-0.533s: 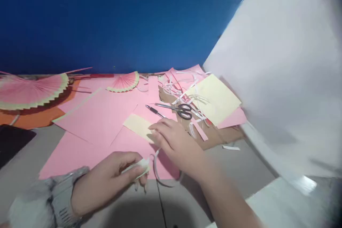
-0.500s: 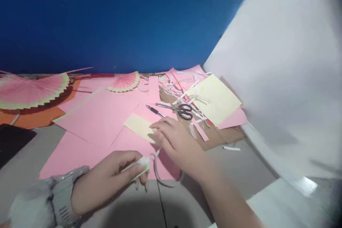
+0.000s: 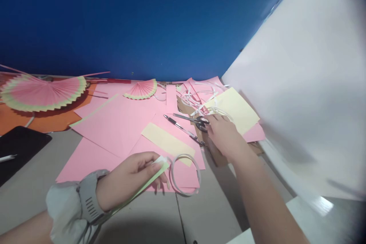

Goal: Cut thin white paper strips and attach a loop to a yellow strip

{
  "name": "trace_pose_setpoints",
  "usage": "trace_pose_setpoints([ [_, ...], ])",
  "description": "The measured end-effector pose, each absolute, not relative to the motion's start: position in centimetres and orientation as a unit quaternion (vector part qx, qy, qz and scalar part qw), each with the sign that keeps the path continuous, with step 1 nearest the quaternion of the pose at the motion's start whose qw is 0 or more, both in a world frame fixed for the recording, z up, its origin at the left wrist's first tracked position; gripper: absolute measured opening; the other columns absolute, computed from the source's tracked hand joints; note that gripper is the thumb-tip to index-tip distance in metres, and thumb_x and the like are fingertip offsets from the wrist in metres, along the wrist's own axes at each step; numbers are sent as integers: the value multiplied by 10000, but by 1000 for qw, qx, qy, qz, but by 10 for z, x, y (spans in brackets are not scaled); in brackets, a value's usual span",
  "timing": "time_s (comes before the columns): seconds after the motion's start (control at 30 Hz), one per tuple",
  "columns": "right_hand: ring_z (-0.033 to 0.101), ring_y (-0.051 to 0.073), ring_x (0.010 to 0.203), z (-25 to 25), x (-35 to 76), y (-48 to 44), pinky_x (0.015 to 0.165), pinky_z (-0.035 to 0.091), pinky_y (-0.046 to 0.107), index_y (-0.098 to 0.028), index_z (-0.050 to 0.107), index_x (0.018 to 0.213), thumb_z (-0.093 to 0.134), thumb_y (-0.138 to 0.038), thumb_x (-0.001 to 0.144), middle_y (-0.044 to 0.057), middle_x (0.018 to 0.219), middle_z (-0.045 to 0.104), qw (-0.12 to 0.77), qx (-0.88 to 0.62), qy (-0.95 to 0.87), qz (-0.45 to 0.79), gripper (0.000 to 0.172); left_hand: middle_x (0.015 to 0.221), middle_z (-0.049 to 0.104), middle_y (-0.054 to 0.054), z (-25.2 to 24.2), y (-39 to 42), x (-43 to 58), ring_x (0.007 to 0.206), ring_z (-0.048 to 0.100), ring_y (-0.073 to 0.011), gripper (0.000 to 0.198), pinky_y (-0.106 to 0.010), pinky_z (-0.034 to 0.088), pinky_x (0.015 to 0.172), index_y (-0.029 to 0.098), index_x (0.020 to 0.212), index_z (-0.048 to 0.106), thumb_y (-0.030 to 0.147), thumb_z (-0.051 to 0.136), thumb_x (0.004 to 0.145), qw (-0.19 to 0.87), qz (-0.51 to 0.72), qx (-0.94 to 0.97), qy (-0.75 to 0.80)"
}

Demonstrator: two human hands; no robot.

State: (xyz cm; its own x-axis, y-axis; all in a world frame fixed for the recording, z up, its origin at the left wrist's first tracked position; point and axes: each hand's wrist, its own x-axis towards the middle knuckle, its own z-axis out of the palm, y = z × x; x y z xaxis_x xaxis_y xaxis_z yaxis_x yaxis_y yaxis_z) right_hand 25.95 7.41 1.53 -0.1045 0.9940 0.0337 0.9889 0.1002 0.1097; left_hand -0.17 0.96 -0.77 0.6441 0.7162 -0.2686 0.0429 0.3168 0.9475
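Scissors (image 3: 191, 119), black-handled metal, could snag curled white strips (image 3: 196, 110) beyond them if lifted; right grip (image 3: 224, 133) touches them, closure unclear; left grip (image 3: 134, 169) pinches pale-green paper strip (image 3: 159, 172).

1. Head view, single: worn on the person's head, set above the work, directed forward and down.
2. Facing: blue wall (image 3: 148, 23) across upper part; white wall (image 3: 309, 68) slanting along right side.
3. Range: near; left hand (image 3: 138, 173) and right hand (image 3: 223, 133) in lower half.
4. Field: wide, pink paper sheets (image 3: 117, 126) left of centre.
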Motion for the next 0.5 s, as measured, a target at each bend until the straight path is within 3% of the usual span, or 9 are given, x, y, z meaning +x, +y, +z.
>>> trace_pose_setpoints([
  [0.13, 578, 188, 836, 21, 266, 92, 632, 375, 256, -165, 566, 985, 498, -176, 817, 78, 983, 612, 82, 647, 758, 16, 182, 785, 652, -62, -12, 8, -2, 669, 594, -123, 324, -254, 464, 624, 125, 815, 553, 413, 429, 896, 740, 242, 527, 342],
  [0.33, 554, 188, 628, 30, 277, 92, 510, 278, 259, -147, 562, 725, 511, -116, 741, 86, 732, 593, 148, 632, 761, 19, 62, 829, 656, -71, -15, 7, -3, 692, 608, -140, 335, -280, 460, 642, 129, 838, 550, 438, 432, 888, 743, 252, 517, 342],
  [0.5, 503, 134, 474, 41, 306, 80, 450, 263, 233, -185, 549, 673, 551, -281, 750, 18, 624, 584, 145, 648, 748, -20, 123, 821, 651, -61, -13, 6, -4, 700, 607, -136, 320, -273, 453, 644, 131, 837, 546, 429, 440, 888, 747, 257, 511, 340],
])
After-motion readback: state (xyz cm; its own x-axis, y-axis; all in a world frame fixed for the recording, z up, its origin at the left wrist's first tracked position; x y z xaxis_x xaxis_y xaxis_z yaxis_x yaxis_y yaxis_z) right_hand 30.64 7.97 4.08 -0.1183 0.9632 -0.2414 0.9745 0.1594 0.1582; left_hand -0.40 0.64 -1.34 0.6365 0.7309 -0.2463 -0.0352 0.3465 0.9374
